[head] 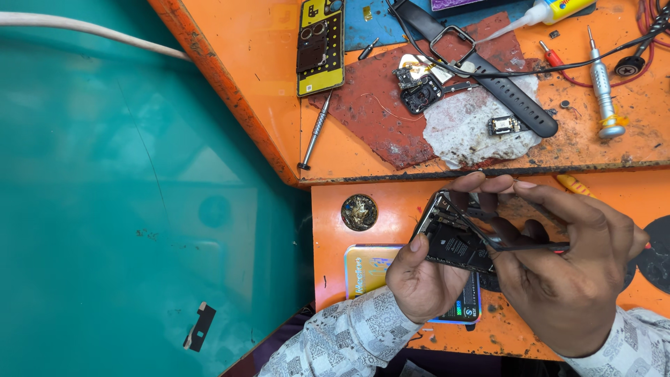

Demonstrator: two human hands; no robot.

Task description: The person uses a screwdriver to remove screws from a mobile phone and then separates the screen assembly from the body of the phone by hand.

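While we look down at the orange tabletop [363, 157], these are the things we would note.

Opened phone: an opened smartphone [453, 237] with its back off, battery and boards bare, held tilted above the lower tabletop, just over a second phone with an iridescent back [366, 269] lying flat.

Left hand: our left hand [419, 283] is clenched around the lower edge of the opened smartphone, thumb pressed on the near side of its frame.

Right hand: our right hand [565, 269] pinches black tweezers [527, 246] whose tip reaches into the phone's inside; the upper fingers also touch the phone's top edge.

Weight and stiffness: we judge it light and stiff along the metal frame, since one hand carries it easily.

Fragility: we judge the inside delicate; thin flex cables and small boards would tear or bend under a careless tip.

Where to hold: by the frame edges only, as the left hand does, keeping fingers off the battery and boards.

Slip: the smooth rim looks slippery, so a wrap-around grip seems wise.

Nearby: a smartwatch strap [488, 77], a small watch board [421, 91], a yellow phone frame [321, 45], two screwdrivers [314, 129] [604, 84] and a glue bottle [551, 12] rest on the upper tabletop, well apart from the hands.
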